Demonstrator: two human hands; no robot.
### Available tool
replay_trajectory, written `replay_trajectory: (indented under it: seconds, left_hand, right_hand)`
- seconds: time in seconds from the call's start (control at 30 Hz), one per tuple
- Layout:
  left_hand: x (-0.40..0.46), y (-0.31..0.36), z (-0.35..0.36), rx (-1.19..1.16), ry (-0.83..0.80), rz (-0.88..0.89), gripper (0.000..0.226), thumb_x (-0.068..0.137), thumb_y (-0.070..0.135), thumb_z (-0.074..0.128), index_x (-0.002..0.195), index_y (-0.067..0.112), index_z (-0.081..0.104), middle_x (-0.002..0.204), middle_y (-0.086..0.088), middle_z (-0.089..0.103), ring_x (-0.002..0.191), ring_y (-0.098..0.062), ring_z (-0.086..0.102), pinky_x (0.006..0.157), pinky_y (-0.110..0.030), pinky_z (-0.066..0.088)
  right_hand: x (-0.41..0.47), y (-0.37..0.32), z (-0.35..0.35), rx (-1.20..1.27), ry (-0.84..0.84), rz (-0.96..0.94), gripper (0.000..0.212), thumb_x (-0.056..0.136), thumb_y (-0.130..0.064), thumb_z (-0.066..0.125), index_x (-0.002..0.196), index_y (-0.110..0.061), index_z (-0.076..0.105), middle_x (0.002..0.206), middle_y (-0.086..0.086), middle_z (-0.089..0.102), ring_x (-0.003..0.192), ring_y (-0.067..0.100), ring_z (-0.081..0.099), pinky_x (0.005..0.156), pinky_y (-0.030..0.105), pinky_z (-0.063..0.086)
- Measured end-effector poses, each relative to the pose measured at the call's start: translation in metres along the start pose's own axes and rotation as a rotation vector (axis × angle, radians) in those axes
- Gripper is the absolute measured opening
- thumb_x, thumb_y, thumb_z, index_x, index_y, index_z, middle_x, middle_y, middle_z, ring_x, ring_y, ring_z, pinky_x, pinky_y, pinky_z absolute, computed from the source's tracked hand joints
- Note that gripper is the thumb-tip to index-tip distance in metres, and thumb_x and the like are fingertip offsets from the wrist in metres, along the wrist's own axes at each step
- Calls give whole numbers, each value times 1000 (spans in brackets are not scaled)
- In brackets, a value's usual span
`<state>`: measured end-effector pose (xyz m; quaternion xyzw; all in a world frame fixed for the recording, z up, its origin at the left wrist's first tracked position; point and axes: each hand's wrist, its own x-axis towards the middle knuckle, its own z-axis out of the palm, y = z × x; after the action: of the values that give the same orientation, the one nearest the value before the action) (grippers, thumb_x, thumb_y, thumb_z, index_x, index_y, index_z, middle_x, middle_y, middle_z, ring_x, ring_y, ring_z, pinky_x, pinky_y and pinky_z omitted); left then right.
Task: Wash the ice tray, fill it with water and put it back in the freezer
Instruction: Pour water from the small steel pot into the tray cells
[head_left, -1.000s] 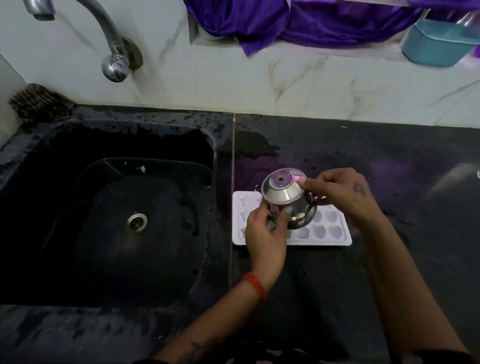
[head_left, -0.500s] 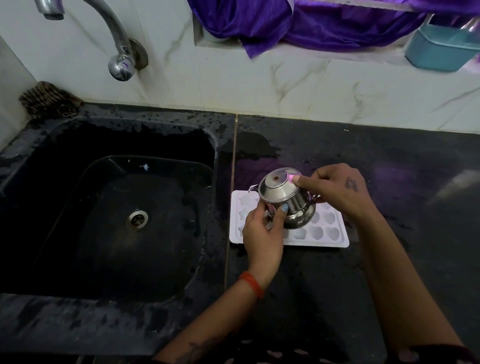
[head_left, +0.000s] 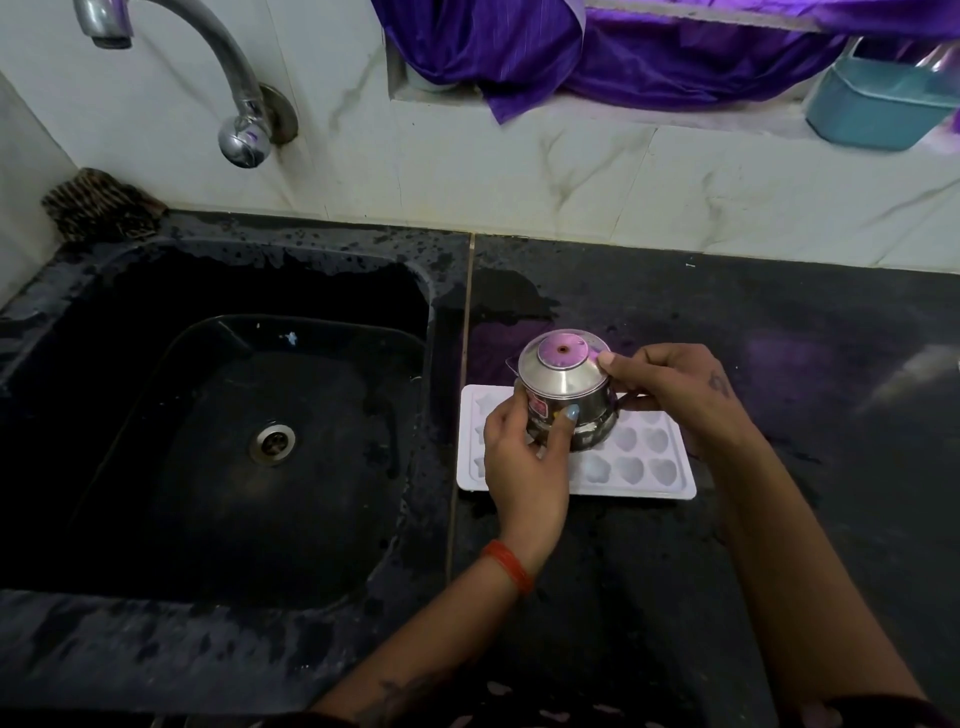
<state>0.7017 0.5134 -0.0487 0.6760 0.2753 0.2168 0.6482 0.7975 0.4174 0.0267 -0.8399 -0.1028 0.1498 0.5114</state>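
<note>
Item one: we log a white ice tray (head_left: 639, 475) lying flat on the dark wet bench (head_left: 779, 338), just right of the black sink (head_left: 234, 441). Item two: a small steel pot (head_left: 563, 395) is tipped bottom-up over the tray's left half, our left hand (head_left: 524, 462) with fingers curled round its body and our right hand (head_left: 675, 387) grasping its far side, thumb on the base rim. Also on record: a chrome tap (head_left: 239, 104), purple cloth (head_left: 571, 47) and a teal tub (head_left: 872, 104) along the wall.
</note>
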Motion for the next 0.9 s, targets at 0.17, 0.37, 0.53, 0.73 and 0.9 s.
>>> replay_trajectory:
  seconds: [0.17,0.37,0.53,0.73,0.9]
  left_hand:
    - [-3,3,5,-4,-23,-23,50,88,27,65,135,20,53,122,2,52,96,3,54,76,2,41]
    - [-11,2,13,-35,-70,-66,39,89,30,64,127,22,58,105,14,53,106,-13,60,83,-14,46]
    - [-13,0,18,0,-104,-69,34,90,34,62,123,23,60,114,3,57,104,-11,61,76,-6,44]
    - [-15,2,20,-26,-131,-75,39,91,33,60,127,20,59,115,4,57,96,1,59,76,-3,46]
    - [-15,-1,22,-45,-135,-81,40,90,35,61,128,19,59,119,-2,61,101,-7,64,87,-24,55]
  right_hand:
    - [-3,0,-8,-24,26,-17,31,80,-29,72,62,-6,65,69,12,68,68,16,64,62,24,49]
    - [-4,3,-18,-184,76,-45,35,77,-39,72,55,-14,64,63,6,68,70,23,67,75,43,58]
    - [-5,1,-22,-279,107,-58,37,76,-46,71,54,-17,64,61,2,68,68,19,67,75,43,58]
    - [-3,0,-23,-356,110,-68,39,75,-50,70,55,-17,64,59,-3,67,65,13,66,71,35,56]
    - [-1,2,-24,-378,101,-75,39,75,-51,68,56,-18,64,59,-5,66,65,12,65,68,31,54]
